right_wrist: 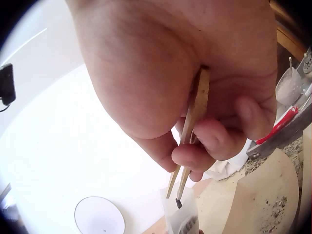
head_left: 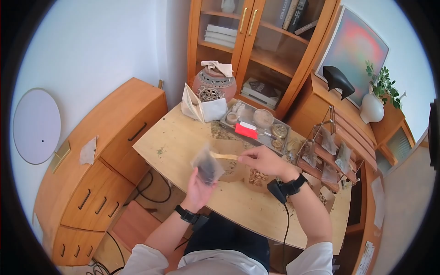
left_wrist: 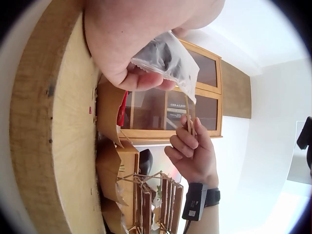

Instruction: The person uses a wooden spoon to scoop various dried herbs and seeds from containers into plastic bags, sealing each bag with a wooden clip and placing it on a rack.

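Observation:
My left hand (head_left: pixel 199 191) grips a small translucent bag (head_left: pixel 207 168) by its lower part, over the front of the table. Dark contents show through the bag's side. In my right hand (head_left: pixel 265 160) are light wooden tweezers (head_left: pixel 224 156), pinched between thumb and fingers. Their tips point at the bag's upper end, and in the right wrist view a small dark piece (right_wrist: pixel 179 203) sits at one tip, overlapping the bag's mouth. Under the right hand, brown dried pieces (head_left: pixel 257 178) lie in a paper holder.
A grey tray (head_left: pixel 224 122) with jars and a red packet (head_left: pixel 246 131) stands at the back of the table (head_left: pixel 172 137). Beside it are an open book (head_left: pixel 191 104) and a round pot (head_left: pixel 213 87). At right, a tiered wooden rack (head_left: pixel 353 140) carries several clear bags.

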The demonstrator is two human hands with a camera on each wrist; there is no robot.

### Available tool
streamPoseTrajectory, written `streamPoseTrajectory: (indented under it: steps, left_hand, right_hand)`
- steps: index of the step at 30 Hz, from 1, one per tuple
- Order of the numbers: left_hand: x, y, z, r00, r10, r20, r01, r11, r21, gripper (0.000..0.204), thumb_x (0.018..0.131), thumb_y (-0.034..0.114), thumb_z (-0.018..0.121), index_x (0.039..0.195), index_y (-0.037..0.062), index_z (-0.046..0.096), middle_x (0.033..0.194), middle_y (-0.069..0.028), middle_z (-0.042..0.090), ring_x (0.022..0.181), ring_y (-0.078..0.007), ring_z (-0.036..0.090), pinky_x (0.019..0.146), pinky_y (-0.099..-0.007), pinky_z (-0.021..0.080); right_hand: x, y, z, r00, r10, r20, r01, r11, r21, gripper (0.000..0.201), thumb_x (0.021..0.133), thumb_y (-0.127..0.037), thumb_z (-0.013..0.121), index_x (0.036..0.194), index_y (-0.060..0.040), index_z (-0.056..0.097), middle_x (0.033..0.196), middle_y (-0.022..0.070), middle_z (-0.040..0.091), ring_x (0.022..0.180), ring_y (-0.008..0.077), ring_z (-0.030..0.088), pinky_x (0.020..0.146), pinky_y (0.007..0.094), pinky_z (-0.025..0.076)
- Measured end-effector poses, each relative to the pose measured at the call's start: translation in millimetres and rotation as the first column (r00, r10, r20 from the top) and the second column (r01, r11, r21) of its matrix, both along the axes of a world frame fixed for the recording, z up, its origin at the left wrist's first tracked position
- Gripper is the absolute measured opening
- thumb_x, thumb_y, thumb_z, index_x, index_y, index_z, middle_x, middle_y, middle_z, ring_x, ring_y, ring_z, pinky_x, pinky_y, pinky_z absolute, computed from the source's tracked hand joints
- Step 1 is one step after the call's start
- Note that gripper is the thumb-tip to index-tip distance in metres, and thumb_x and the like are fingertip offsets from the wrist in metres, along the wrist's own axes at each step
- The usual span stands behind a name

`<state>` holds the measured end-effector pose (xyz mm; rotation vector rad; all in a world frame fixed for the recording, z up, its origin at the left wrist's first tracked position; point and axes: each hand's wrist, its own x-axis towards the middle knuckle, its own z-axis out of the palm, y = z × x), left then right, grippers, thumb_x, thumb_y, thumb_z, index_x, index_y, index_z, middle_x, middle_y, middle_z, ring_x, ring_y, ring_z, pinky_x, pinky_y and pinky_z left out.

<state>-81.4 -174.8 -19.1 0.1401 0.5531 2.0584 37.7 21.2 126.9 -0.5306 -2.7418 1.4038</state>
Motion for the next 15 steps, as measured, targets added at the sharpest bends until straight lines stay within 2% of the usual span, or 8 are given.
streamPoseTrajectory:
  steps: [4, 7, 8, 9, 13, 14, 15]
  left_hand:
    - [3, -3, 7, 1.000, 0.029, 0.008, -0.029, 0.999, -0.039, 0.045, 0.102, 0.045, 0.043, 0.136, 0.0171, 0.045, 0.122, -0.0007, 0.057, 0.102, -0.0165, 0.054, 0.080, -0.0332, 0.044]
    - [12, -3, 25, 0.993, 0.071, 0.091, -0.064, 0.995, -0.079, 0.043, 0.102, 0.047, 0.041, 0.132, 0.0177, 0.051, 0.116, -0.0025, 0.058, 0.093, -0.0185, 0.054, 0.078, -0.0335, 0.043]
    - [15, -6, 23, 0.995, 0.015, 0.095, -0.015, 1.000, 0.003, 0.042, 0.102, 0.047, 0.040, 0.129, 0.0179, 0.053, 0.113, -0.0033, 0.058, 0.088, -0.0189, 0.053, 0.076, -0.0330, 0.043]
    - [18, -13, 16, 0.995, -0.044, 0.094, 0.036, 0.996, 0.081, 0.042, 0.101, 0.048, 0.039, 0.126, 0.0181, 0.055, 0.111, -0.0042, 0.058, 0.084, -0.0192, 0.053, 0.075, -0.0326, 0.042]
    - [50, -23, 30, 0.965, -0.259, 0.050, 0.230, 0.918, 0.324, 0.042, 0.102, 0.049, 0.038, 0.117, 0.0183, 0.061, 0.099, -0.0058, 0.057, 0.072, -0.0193, 0.048, 0.071, -0.0314, 0.040]
    - [54, -20, 24, 0.941, -0.330, 0.076, 0.280, 0.885, 0.371, 0.041, 0.102, 0.048, 0.037, 0.119, 0.0181, 0.060, 0.100, -0.0061, 0.059, 0.074, -0.0196, 0.050, 0.072, -0.0314, 0.041]
    - [63, -19, 26, 0.943, -0.315, 0.107, 0.268, 0.910, 0.315, 0.041, 0.103, 0.048, 0.037, 0.119, 0.0179, 0.060, 0.102, -0.0061, 0.059, 0.075, -0.0196, 0.051, 0.072, -0.0315, 0.041]
  right_hand:
    - [17, -9, 1, 0.989, -0.145, -0.018, 0.143, 0.987, -0.074, 0.030, 0.099, -0.029, 0.060, 0.107, -0.0009, 0.067, 0.077, 0.0008, 0.063, 0.070, 0.0074, 0.052, 0.065, 0.0259, 0.045]
    - [38, -28, -10, 0.966, -0.217, -0.140, 0.180, 0.955, -0.237, 0.021, 0.102, -0.024, 0.055, 0.110, -0.0051, 0.060, 0.075, -0.0044, 0.052, 0.067, 0.0032, 0.047, 0.059, 0.0203, 0.038]
    - [48, -41, -11, 0.961, -0.250, -0.117, 0.204, 0.930, -0.305, 0.020, 0.104, -0.024, 0.052, 0.112, -0.0061, 0.055, 0.082, -0.0048, 0.053, 0.070, 0.0035, 0.047, 0.061, 0.0203, 0.039]
    - [56, -48, -24, 0.956, -0.254, -0.148, 0.200, 0.931, -0.306, 0.019, 0.103, -0.022, 0.055, 0.114, -0.0066, 0.054, 0.088, -0.0046, 0.055, 0.073, 0.0022, 0.047, 0.063, 0.0201, 0.040]
    - [90, -90, -26, 0.912, -0.337, -0.236, 0.198, 0.863, -0.465, 0.025, 0.098, -0.018, 0.064, 0.116, -0.0055, 0.052, 0.090, -0.0025, 0.057, 0.076, 0.0025, 0.050, 0.064, 0.0194, 0.041]
    - [97, -98, -25, 0.895, -0.374, -0.245, 0.211, 0.836, -0.506, 0.026, 0.097, -0.017, 0.065, 0.117, -0.0056, 0.051, 0.091, -0.0021, 0.058, 0.077, 0.0025, 0.051, 0.064, 0.0190, 0.041]
    - [105, -103, -27, 0.882, -0.392, -0.261, 0.209, 0.822, -0.529, 0.027, 0.097, -0.016, 0.066, 0.117, -0.0057, 0.051, 0.091, -0.0020, 0.058, 0.077, 0.0025, 0.051, 0.065, 0.0186, 0.041]
